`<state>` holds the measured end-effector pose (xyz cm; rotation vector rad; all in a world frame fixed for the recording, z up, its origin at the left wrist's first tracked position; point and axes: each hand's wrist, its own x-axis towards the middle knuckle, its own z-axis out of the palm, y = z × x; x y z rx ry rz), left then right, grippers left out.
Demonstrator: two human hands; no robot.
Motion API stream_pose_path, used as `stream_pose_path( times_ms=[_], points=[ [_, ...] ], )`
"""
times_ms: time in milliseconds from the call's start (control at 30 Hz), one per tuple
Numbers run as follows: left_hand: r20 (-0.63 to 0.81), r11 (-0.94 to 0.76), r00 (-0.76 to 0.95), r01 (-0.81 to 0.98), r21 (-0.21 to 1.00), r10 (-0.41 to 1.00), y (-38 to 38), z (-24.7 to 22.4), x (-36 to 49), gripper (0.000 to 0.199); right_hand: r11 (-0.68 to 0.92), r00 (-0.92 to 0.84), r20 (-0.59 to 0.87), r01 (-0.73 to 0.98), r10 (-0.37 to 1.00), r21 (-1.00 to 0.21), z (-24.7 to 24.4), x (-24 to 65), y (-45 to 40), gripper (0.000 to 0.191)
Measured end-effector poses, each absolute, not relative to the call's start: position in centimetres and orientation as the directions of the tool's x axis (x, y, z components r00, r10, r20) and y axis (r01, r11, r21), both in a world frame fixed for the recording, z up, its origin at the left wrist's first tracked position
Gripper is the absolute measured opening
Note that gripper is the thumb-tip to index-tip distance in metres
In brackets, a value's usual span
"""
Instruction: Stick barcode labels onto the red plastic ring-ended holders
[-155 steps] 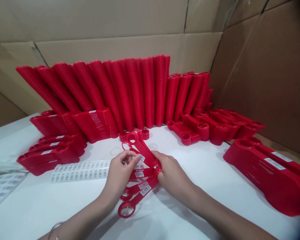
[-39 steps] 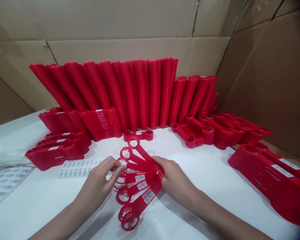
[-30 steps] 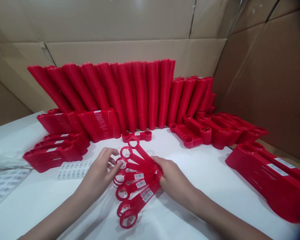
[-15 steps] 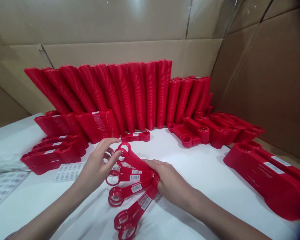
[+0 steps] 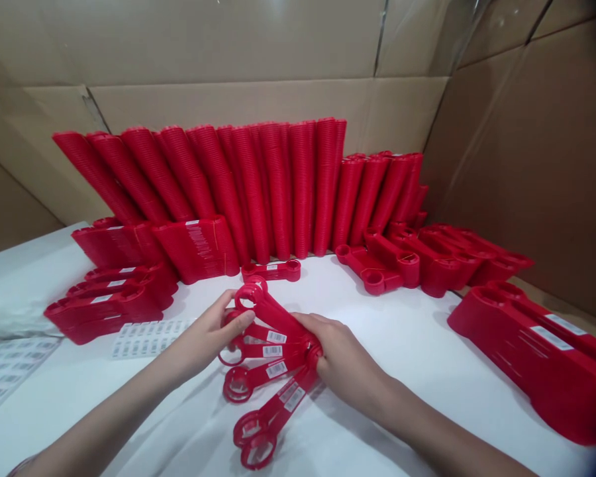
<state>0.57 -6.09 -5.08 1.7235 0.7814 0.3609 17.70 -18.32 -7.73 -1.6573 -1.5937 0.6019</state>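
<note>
My right hand [image 5: 346,358] is closed around the bunched ends of several flat red plastic pieces [image 5: 284,366], holding them spread like a fan above the white table. Each has a ring at its outer end, and barcode labels [image 5: 277,369] show on most. At the top of the fan, my left hand [image 5: 223,324] has its thumb and fingers closed on the ringed end of the upper pieces [image 5: 278,317]. The bunched ends are partly hidden by my right hand. Just behind the fan lies a small red stack [image 5: 273,271] with a label on top.
Tall red stacks [image 5: 278,192] lean along the cardboard wall [image 5: 258,50]. Shorter stacks [image 5: 114,301] stand at the left, more [image 5: 377,265] at the right, and a large one [image 5: 526,358] lies near the right edge. Barcode label sheets [image 5: 146,338] rest on the white table [image 5: 377,411].
My left thumb and fingers have closed in on the upper ringed ends, which now overlap. The fan appears slightly right, partly from a small view shift. My right hand keeps its hold.
</note>
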Motion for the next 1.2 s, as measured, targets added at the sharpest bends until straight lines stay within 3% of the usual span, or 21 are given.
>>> stream_pose_path(
  times_ms=[133, 233, 333, 567, 800, 933, 1000, 1133, 1200],
  points=[
    [-0.169, 0.024, 0.756, 0.199, 0.98, 0.633, -6.7, -5.4, 0.3, 0.056, 0.08, 0.132, 0.196, 0.596, 0.972, -0.799, -7.7, 17.7, -18.3, 0.055],
    [-0.115, 0.008, 0.784, 0.139, 0.99, 0.61, -7.0, -5.4, 0.1, 0.061, 0.11, 0.116, 0.213, 0.575, 0.97, -0.811, -7.6, 17.5, -18.3, 0.053],
    [-0.088, -0.101, 0.815, 0.177, 0.979, 0.573, -7.1, -5.3, -0.1, 0.067, 0.119, 0.083, 0.202, 0.576, 0.976, -0.809, -7.6, 17.4, -18.3, 0.049],
    [0.069, -0.454, 0.719, 0.359, 0.816, 0.692, -7.1, -5.5, -0.8, 0.073, 0.123, 0.008, 0.165, 0.623, 0.986, -0.772, -7.6, 17.5, -18.4, 0.05],
    [0.038, -0.377, 0.858, 0.185, 0.908, 0.512, -6.1, -3.8, -0.7, 0.057, 0.183, -0.069, 0.17, 0.48, 0.983, -0.858, -7.0, 17.1, -18.4, 0.052],
    [0.073, -0.377, 0.902, 0.103, 0.92, 0.426, -3.4, -3.8, -0.3, 0.064, 0.179, -0.03, 0.187, 0.46, 0.982, -0.869, -7.0, 17.3, -18.3, 0.052],
    [0.058, -0.487, 0.906, 0.171, 0.857, 0.42, -1.8, -4.6, -0.3, 0.061, 0.162, 0.014, 0.191, 0.474, 0.981, -0.866, -7.0, 17.5, -18.3, 0.053],
    [0.052, -0.768, 0.873, 0.396, 0.504, 0.485, -0.6, -6.6, -0.2, 0.029, 0.114, 0.092, 0.191, 0.529, 0.977, -0.841, -7.3, 17.8, -18.4, 0.05],
    [0.051, -0.811, 0.888, 0.392, 0.434, 0.456, -1.1, -7.2, 0.1, 0.025, 0.097, 0.098, 0.178, 0.547, 0.979, -0.832, -7.4, 17.8, -18.4, 0.047]
  ],
)
